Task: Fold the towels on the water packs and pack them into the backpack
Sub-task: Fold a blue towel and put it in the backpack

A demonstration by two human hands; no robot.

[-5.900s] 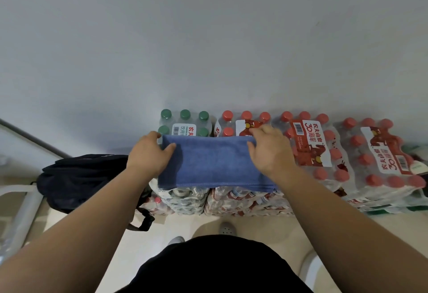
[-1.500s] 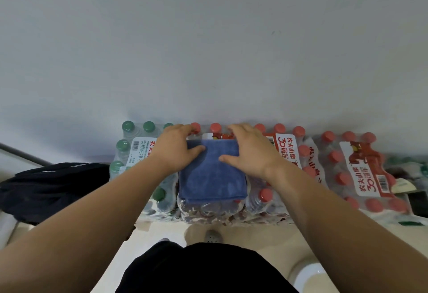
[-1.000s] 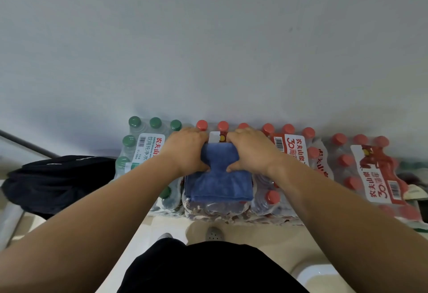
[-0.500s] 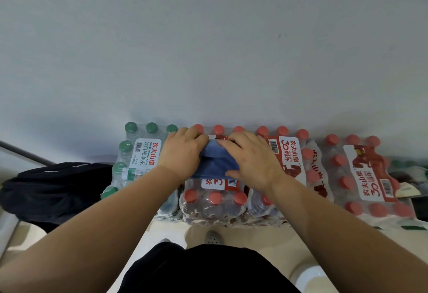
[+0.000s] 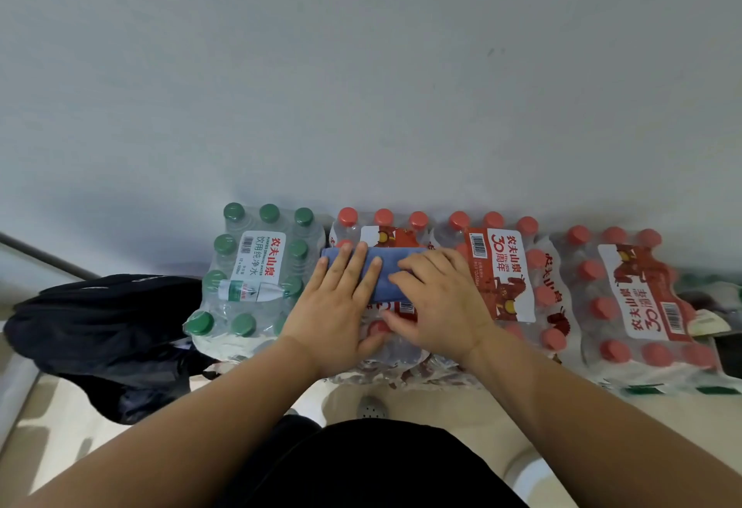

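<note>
The left hand (image 5: pixel 341 307) lay flat, fingers straight, pressing the blue towel (image 5: pixel 391 254). The right hand (image 5: pixel 437 303) covered the towel's three-o'clock end, fingers only lightly bent and its thumb resting on the plastic wrap rather than pinching. The towel sat on a red-capped water pack (image 5: pixel 381 224), beside a green-capped pack (image 5: pixel 261 266) at nine o'clock and two more red-capped packs (image 5: pixel 502 266) at three o'clock. It looked like a small, thick, neat-edged bundle, so folding appeared finished and the hands seemed to be flattening it. The next move would call for gripping the bundle so the layers stayed together, then carrying it toward nine o'clock to the black backpack (image 5: pixel 100 327) slumped on the floor (image 5: pixel 441 399); whether it was open could not be told.
</note>
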